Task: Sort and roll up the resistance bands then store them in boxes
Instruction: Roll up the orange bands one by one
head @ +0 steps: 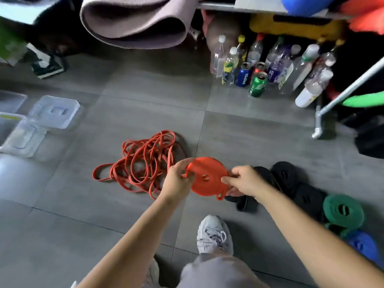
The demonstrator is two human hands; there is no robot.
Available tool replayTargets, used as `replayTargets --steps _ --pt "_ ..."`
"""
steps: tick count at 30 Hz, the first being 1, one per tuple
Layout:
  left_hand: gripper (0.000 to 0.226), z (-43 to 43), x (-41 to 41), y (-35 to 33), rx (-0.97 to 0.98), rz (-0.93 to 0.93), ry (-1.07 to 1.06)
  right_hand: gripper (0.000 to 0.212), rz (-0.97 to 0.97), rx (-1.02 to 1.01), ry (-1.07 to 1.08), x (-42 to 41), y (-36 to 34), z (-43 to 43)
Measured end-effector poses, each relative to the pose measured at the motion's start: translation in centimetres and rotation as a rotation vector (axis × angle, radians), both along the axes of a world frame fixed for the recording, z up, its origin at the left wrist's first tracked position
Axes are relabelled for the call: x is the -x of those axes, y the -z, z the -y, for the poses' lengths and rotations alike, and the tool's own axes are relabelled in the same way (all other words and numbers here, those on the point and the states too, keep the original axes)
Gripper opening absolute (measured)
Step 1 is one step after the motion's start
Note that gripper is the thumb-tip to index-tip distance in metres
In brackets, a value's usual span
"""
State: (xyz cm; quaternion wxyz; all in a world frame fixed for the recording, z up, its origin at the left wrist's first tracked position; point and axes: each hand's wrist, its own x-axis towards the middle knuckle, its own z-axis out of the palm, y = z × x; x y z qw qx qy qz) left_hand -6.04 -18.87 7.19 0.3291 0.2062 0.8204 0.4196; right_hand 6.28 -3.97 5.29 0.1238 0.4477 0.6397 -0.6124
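Two hands hold one rolled red band (207,179) above the grey floor (145,90): the left hand (178,180) pinches its left rim, the right hand (244,180) its right rim, fingers curled on the coil. Just left lies a loose red tangle (143,163). Black rolls (291,177), a green roll (342,210) and a blue roll (362,246) line the right edge. Clear boxes (55,111) sit far left, bare tile between them and the tangle. Bottles and cans (270,65) crowd the far side.

light: even, fairly bright | glare: pale sheen on floor (12,175) far left | shadows: soft | blur: top edge smeared | distortion: wide-angle bowing at edges
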Motion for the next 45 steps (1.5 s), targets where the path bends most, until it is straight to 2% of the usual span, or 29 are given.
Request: replayTargets --steps 4,9,13,16,19,21,24,27,31,33,36,40,43,45 --pt "0.05 -0.7 0.6 6.7 0.173 0.075 -0.042 0.022 0.076 0.18 0.081 -0.2 7.6 1.5" --pt "0.034 -1.4 1.4 12.6 0.283 0.146 -0.004 0.011 0.168 0.305 0.234 0.6 14.2 3.0" --pt "0.037 -4.9 3.3 15.7 0.265 0.176 0.023 0.019 0.179 0.169 0.168 2.2 16.7 -0.9" --pt "0.043 -8.7 4.1 17.0 0.185 0.237 -0.06 0.019 0.19 0.045 0.125 3.9 17.7 -6.0" --pt "0.058 -12.1 4.1 18.3 0.154 0.278 -0.111 0.02 0.216 -0.098 0.037 5.0 18.7 -10.0" --pt "0.057 -13.3 3.8 18.8 0.154 0.292 -0.102 0.022 0.246 -0.144 -0.013 5.4 19.4 -11.2" --pt "0.057 -13.7 4.0 19.8 0.194 0.315 -0.096 0.021 0.262 -0.162 0.027 5.8 20.3 -11.3" --pt "0.069 -13.9 5.3 20.7 0.234 0.318 -0.103 0.012 0.253 -0.128 0.101 6.5 20.8 -10.8" --pt "0.068 -14.9 7.4 20.3 0.255 0.222 -0.051 0.008 0.231 -0.017 0.101 7.9 20.5 -10.4" --pt "0.057 -15.5 8.2 20.2 0.279 0.18 0.005 0.019 0.243 0.011 0.093 8.2 20.7 -10.1" --pt "0.043 -15.4 7.7 20.5 0.318 0.179 0.079 0.027 0.34 -0.065 -0.022 7.7 21.3 -9.9" --pt "0.054 -14.7 5.8 21.3 0.358 0.152 0.167 0.027 0.449 -0.189 -0.17 6.2 21.5 -10.2" --pt "0.078 -15.0 5.3 21.4 0.395 0.125 0.191 0.026 0.496 -0.326 -0.309 6.0 21.2 -10.8" --pt "0.084 -15.1 5.3 21.3 0.426 0.136 0.218 0.027 0.506 -0.371 -0.334 6.0 21.1 -10.9"
